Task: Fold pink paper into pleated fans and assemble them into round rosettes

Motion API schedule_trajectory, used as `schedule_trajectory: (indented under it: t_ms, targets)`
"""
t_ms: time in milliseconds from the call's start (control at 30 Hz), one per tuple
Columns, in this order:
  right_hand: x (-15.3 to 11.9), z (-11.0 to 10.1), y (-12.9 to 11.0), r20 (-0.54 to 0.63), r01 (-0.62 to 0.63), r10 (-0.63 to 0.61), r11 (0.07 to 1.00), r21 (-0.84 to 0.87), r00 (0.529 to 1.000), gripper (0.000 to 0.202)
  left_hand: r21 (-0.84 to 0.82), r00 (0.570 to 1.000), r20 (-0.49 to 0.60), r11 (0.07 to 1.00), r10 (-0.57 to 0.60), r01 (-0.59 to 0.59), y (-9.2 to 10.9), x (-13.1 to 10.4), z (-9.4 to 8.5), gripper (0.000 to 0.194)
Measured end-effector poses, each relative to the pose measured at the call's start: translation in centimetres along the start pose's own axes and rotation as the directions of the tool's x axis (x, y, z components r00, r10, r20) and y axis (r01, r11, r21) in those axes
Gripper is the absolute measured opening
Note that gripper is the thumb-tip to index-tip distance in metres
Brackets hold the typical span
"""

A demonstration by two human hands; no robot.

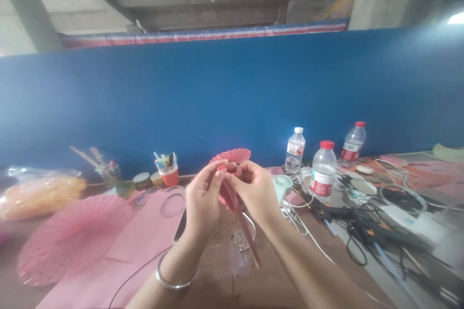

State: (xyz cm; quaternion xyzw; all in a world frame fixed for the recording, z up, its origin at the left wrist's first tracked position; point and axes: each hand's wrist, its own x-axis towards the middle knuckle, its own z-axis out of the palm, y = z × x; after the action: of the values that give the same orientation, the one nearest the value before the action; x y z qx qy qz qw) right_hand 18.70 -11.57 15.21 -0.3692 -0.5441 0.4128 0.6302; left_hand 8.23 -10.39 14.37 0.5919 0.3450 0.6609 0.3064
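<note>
A pink pleated paper fan (239,154) is held up in front of me, partly spread behind my fingers, with small holes punched near its edge. My left hand (203,198) pinches its left side between thumb and fingers; a silver bangle circles that wrist. Closed on the other side of the same fan, my right hand (255,193) has its thumb close to the left thumb. A narrow pink folded strip (248,239) slants down below the hands. Whether it is part of the fan cannot be told. The fingers hide the middle of the folds.
At left lie a larger pink pleated paper disc (72,236), pink sheets (148,236) and a bag of yellow material (43,193). An orange cup of pens (169,176) stands behind. Water bottles (324,171), a mint fan (282,186), cables and black glue guns (380,231) crowd the right.
</note>
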Motion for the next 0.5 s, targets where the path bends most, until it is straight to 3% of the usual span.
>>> schedule_trajectory:
  t_ms: [133,233,500]
  targets:
    - [-0.1,0.3,0.6,0.038,0.05,-0.047,0.994,-0.101,0.998,0.028,0.097,0.992,-0.12,0.995,0.037,-0.026,0.0,0.4,0.0,0.023]
    - [-0.1,0.5,1.0,0.056,0.058,-0.05,0.987,-0.148,0.997,0.025,0.152,0.987,-0.147,0.987,0.067,-0.045,0.0,0.6,-0.2,0.022]
    - [0.0,0.6,1.1,0.067,0.057,-0.041,0.967,-0.248,0.997,0.016,0.028,0.985,-0.173,1.0,0.005,0.0,-0.9,1.2,-0.7,0.028]
